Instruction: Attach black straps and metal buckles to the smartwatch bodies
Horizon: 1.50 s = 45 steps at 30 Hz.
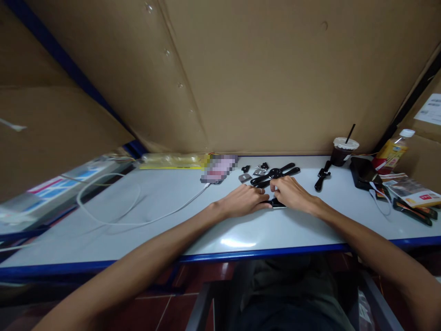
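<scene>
My left hand [246, 201] rests on the white table, its fingers closed on one end of a glossy black part [275, 202]. From the other side my right hand [292, 195] grips the same part with curled fingers. Both hands cover much of it, so its full shape is hidden. Just beyond them lie several long black blade-like pieces [275, 173], some crossing. Small grey metal plates [245, 178] and a little black piece [245, 169] sit left of these. Farther right is a separate long black piece [323, 176] with a wider middle.
A phone [219, 169] with a white cable [165, 219] lies to the left, near a yellow-edged clear plastic packet [175, 161]. At right stand a lidded drink cup [342, 151], a bottle [392, 151], a black device [365, 172] and packets [413, 188]. Cardboard walls [275, 82] enclose the table.
</scene>
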Each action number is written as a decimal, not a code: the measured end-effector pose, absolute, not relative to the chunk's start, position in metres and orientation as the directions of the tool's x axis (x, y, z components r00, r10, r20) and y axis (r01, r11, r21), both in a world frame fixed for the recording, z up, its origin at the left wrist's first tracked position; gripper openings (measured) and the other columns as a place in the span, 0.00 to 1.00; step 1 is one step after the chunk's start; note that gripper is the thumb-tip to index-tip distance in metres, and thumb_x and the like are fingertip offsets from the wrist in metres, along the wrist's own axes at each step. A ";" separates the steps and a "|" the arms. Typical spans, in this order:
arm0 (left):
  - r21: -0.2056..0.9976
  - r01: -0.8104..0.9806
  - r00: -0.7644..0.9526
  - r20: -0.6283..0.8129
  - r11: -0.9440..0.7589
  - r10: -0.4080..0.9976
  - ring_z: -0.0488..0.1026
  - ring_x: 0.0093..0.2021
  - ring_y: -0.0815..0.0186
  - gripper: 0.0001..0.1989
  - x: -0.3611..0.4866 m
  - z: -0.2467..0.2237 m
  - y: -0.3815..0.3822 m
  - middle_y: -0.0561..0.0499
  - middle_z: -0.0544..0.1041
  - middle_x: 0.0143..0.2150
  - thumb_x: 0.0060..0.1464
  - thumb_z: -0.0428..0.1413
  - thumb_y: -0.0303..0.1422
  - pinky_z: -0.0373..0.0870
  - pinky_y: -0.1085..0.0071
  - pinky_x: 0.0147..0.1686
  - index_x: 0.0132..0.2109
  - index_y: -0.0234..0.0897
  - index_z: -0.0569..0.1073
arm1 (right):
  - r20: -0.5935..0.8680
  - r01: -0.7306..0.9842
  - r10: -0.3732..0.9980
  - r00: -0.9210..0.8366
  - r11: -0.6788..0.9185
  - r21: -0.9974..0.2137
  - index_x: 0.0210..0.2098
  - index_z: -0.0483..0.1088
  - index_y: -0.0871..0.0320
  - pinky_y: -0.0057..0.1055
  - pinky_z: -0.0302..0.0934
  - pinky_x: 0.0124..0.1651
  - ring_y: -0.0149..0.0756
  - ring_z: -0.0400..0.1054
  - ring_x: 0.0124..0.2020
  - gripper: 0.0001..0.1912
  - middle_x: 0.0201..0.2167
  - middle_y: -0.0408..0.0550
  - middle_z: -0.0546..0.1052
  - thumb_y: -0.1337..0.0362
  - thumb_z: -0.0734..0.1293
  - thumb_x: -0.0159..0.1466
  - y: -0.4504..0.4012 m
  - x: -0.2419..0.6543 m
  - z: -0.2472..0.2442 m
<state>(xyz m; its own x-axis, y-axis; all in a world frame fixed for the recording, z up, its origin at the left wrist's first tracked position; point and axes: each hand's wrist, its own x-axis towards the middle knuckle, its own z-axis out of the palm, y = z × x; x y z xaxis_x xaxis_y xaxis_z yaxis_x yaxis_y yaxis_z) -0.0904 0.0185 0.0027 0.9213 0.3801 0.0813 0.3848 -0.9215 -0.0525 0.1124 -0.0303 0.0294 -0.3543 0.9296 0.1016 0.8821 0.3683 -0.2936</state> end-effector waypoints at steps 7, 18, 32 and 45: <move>-0.062 0.388 0.920 0.077 -0.919 0.384 0.70 0.28 0.66 0.26 -0.090 0.004 0.018 0.47 0.77 0.34 0.74 0.42 0.48 0.52 0.66 0.27 0.41 0.35 0.77 | 0.022 0.770 0.888 -0.459 0.410 -0.489 0.36 0.80 0.60 0.30 0.53 0.36 0.32 0.67 0.30 0.11 0.26 0.46 0.77 0.71 0.64 0.65 -0.022 0.135 0.048; -0.034 0.393 0.918 0.080 -0.919 0.389 0.70 0.28 0.66 0.26 -0.090 0.003 0.018 0.47 0.77 0.35 0.74 0.43 0.48 0.52 0.66 0.29 0.41 0.36 0.77 | -0.059 0.757 0.839 -0.541 0.455 -0.469 0.32 0.80 0.59 0.30 0.54 0.37 0.32 0.69 0.32 0.03 0.29 0.45 0.79 0.68 0.72 0.59 -0.018 0.148 0.051; -0.033 0.381 0.921 0.096 -0.924 0.376 0.69 0.27 0.66 0.28 -0.091 0.002 0.019 0.47 0.76 0.33 0.74 0.40 0.49 0.55 0.67 0.28 0.40 0.36 0.77 | -0.005 0.861 0.881 -0.474 0.462 -0.211 0.20 0.67 0.58 0.35 0.42 0.31 0.31 0.53 0.24 0.17 0.20 0.45 0.65 0.67 0.65 0.65 -0.034 0.126 0.046; -0.061 0.384 0.922 0.073 -0.922 0.379 0.70 0.28 0.66 0.28 -0.091 0.004 0.018 0.48 0.76 0.33 0.74 0.40 0.49 0.54 0.67 0.28 0.41 0.36 0.77 | -0.036 0.844 0.877 -0.480 0.450 -0.292 0.30 0.76 0.57 0.31 0.46 0.33 0.32 0.62 0.28 0.07 0.26 0.45 0.74 0.61 0.72 0.62 -0.028 0.144 0.057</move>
